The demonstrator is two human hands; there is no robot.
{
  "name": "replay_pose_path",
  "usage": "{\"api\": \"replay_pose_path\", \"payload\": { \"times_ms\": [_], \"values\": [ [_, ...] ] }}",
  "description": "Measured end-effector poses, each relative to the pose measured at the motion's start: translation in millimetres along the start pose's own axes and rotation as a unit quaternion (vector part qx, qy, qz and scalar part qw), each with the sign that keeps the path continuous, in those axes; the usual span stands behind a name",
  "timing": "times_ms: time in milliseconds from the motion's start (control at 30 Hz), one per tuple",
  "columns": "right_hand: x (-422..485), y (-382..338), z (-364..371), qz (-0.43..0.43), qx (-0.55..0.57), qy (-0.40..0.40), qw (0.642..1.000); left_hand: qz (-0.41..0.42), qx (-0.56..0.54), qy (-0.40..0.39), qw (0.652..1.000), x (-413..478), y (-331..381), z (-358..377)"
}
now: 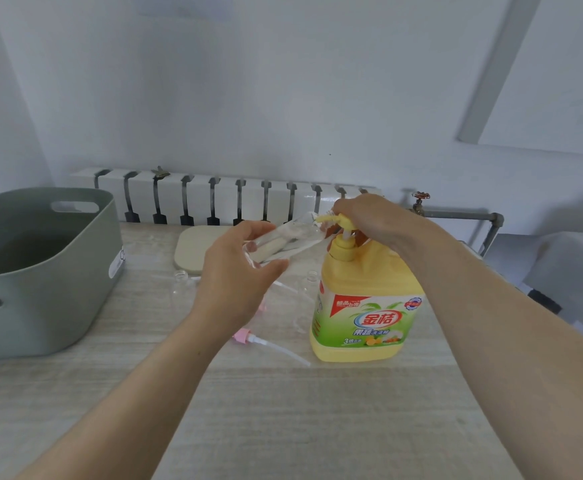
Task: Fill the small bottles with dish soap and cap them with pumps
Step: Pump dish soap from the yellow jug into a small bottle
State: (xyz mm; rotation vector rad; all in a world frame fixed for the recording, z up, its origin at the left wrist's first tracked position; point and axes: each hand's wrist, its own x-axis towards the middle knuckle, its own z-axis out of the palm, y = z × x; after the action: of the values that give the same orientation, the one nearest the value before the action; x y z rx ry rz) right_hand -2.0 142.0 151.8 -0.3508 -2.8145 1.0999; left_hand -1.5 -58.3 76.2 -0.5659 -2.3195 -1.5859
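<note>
A large yellow dish soap jug with a green label stands on the table at centre right. My right hand rests on top of its yellow pump head, fingers curved over it. My left hand grips a small clear bottle, tilted almost flat, with its mouth up against the pump's spout. Two more small clear bottles stand on the table behind my left hand. A pink pump with a long clear tube lies on the table in front of the jug.
A grey-green plastic basket with handle slots stands at the left. A beige flat pad lies at the table's back edge. A white radiator runs along the wall behind, with a metal pipe and valve at the right.
</note>
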Motion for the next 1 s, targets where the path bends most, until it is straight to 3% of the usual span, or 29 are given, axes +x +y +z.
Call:
{"api": "replay_pose_path", "payload": {
  "times_ms": [300, 667, 1000],
  "values": [
    [1, -1, 2, 0.011, -0.018, 0.005, 1.0, -0.001, 0.003, 0.007, 1.0, -1, -2, 1],
    [-10, -2, -4, 0.001, 0.096, -0.002, 0.995, -0.002, -0.007, 0.004, 1.0, 1, 3, -1],
    [-13, -3, -4, -0.004, 0.076, 0.006, 0.997, -0.005, -0.01, 0.002, 1.0, 1, 3, 0]
  ]
}}
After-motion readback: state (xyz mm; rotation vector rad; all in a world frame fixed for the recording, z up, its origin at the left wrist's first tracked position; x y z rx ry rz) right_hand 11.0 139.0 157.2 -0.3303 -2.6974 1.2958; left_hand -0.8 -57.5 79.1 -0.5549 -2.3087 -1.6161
